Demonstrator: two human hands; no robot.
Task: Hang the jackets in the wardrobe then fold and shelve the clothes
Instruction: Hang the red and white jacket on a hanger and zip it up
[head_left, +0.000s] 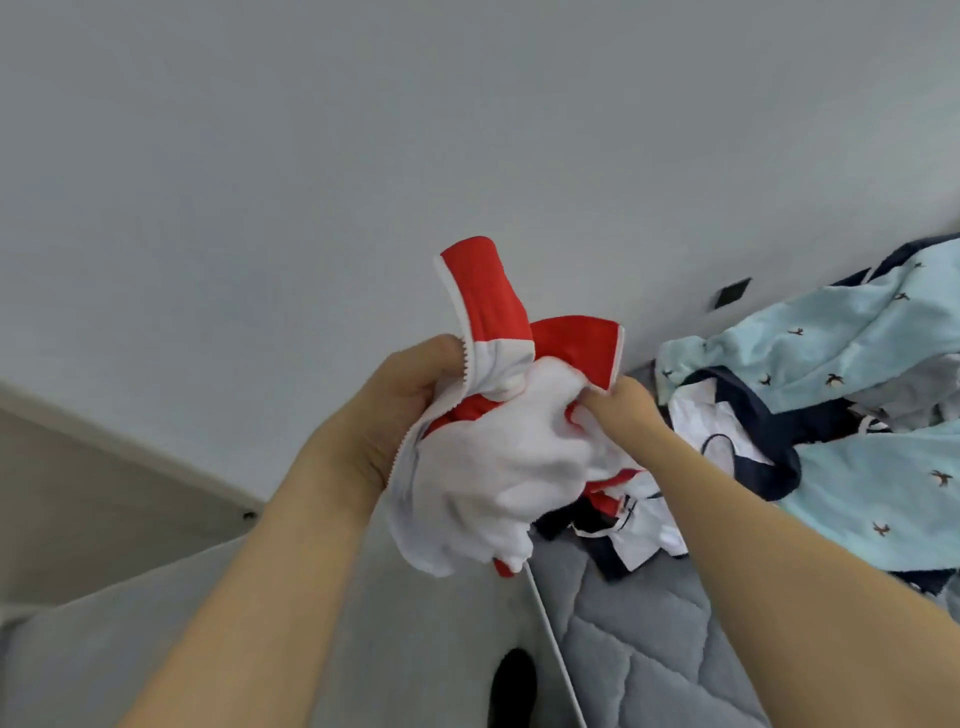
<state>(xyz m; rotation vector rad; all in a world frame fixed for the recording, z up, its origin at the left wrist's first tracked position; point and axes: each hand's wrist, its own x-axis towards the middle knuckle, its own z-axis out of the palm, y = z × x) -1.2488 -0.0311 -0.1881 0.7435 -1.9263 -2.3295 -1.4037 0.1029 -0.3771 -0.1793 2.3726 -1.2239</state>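
Observation:
A red and white jacket with a white zipper hangs bunched in mid-air at the centre of the head view. My left hand grips its zipper edge from the left. My right hand pinches the fabric on the right side, just under a red panel. To the right, a pile of clothes lies on the bed: a light blue garment with small bird prints and a white and navy piece. The wardrobe is out of view.
A grey quilted mattress lies below my right forearm. A plain grey wall fills the upper half, with a small dark socket on it. A beige strip runs at the lower left.

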